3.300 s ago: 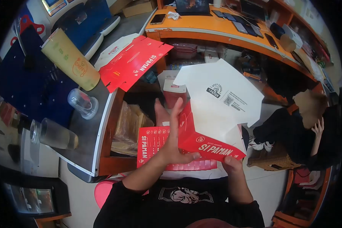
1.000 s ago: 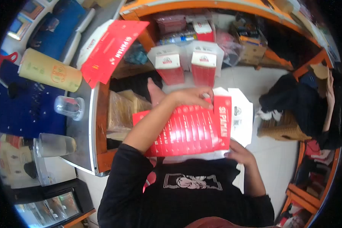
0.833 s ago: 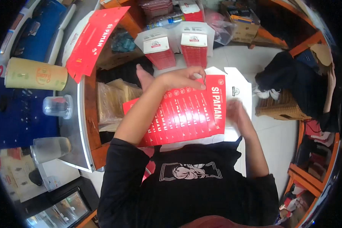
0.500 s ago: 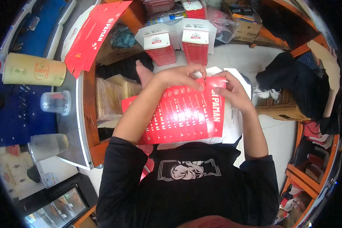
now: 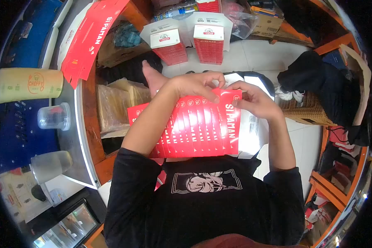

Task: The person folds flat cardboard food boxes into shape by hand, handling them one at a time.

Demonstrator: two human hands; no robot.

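Observation:
A fan of overlapping red box cards [image 5: 194,128], printed "SI PAMAN" in white, lies across my lap. My left hand [image 5: 202,86] grips their upper edge, thumb on the red face and fingers curled behind, with its forearm crossing the fan's left part. At the upper right corner, my right hand [image 5: 252,99] pinches the rightmost card between thumb and fingers. Beneath the fan, white cardboard [image 5: 252,134] with small print shows on the right. How many cards each hand grips is hidden.
Two stacks of red boxes with white tops [image 5: 165,38] [image 5: 208,33] stand on the floor ahead. Left, a counter holds a red flat box [image 5: 89,43], a yellow cup [image 5: 29,84] and clear plastic cups [image 5: 53,116]. A wicker basket [image 5: 310,113] sits right, beside orange shelving [image 5: 330,194].
My view has shifted slightly, moving the counter and stacks left in the picture. Both hands keep hold at the fan's upper right, and the rightmost card has moved slightly down and left.

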